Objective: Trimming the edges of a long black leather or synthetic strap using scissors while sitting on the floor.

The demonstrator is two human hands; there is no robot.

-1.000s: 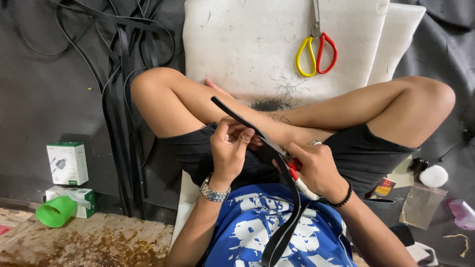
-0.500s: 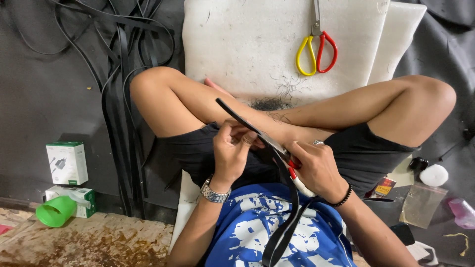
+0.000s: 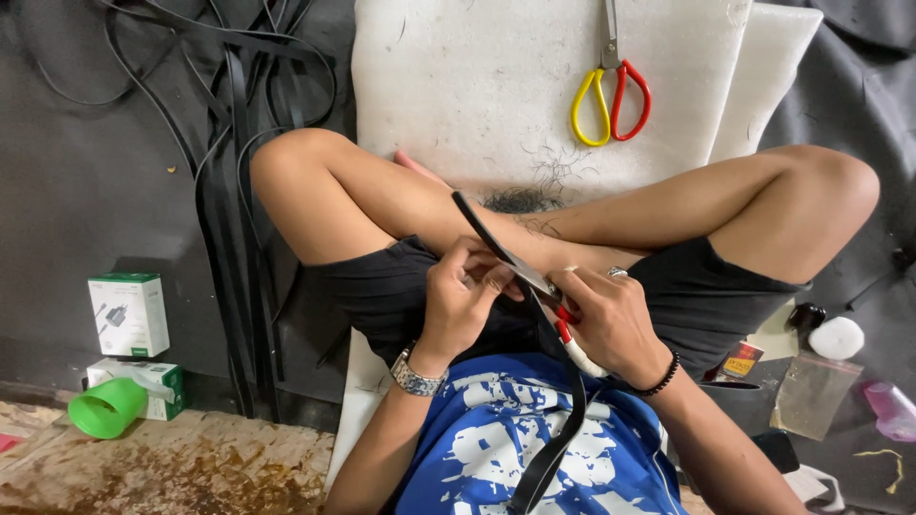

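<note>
I sit cross-legged and look down at my lap. My left hand [image 3: 465,303], with a metal watch on its wrist, pinches a long black strap [image 3: 489,234] that slants up over my shin and hangs down across my blue shirt. My right hand [image 3: 611,319], with a black bead bracelet, grips a small red-handled tool [image 3: 565,322] pressed against the strap right beside my left fingers. Its blade is hidden between the two hands.
A white foam board [image 3: 477,86] lies under my legs, with yellow-and-red-handled scissors [image 3: 611,91] on it. A bundle of black straps [image 3: 234,191] lies at left. Small white boxes [image 3: 129,315] and a green cup [image 3: 105,407] sit lower left. Small items [image 3: 835,339] are scattered at right.
The strap's free end has slid a little lower and to the right between my hands. Both hands stay in my lap, with fingers shifted slightly.
</note>
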